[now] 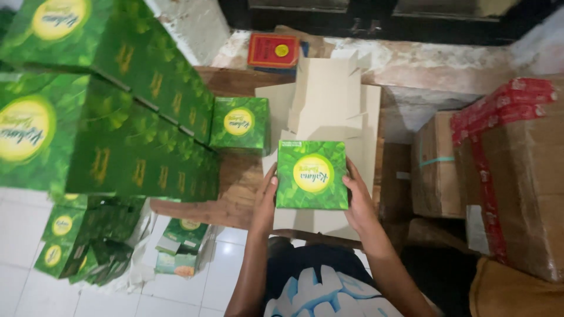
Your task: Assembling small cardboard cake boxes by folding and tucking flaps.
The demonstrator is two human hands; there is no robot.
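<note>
I hold a small green box [311, 175] with a yellow round label between both hands, above a stack of flat unfolded cardboard blanks [329, 105]. My left hand [265, 202] presses its left side and my right hand [358, 202] grips its right side. The blanks lie on a wooden table [235, 182]. Another assembled green box [239, 124] stands on the table to the left.
Tall rows of stacked green boxes [117, 111] fill the left. More green boxes [82, 243] lie on the white tiled floor. Brown cartons with red tape [511, 170] stand at the right. A red box [273, 51] sits at the back on a ledge.
</note>
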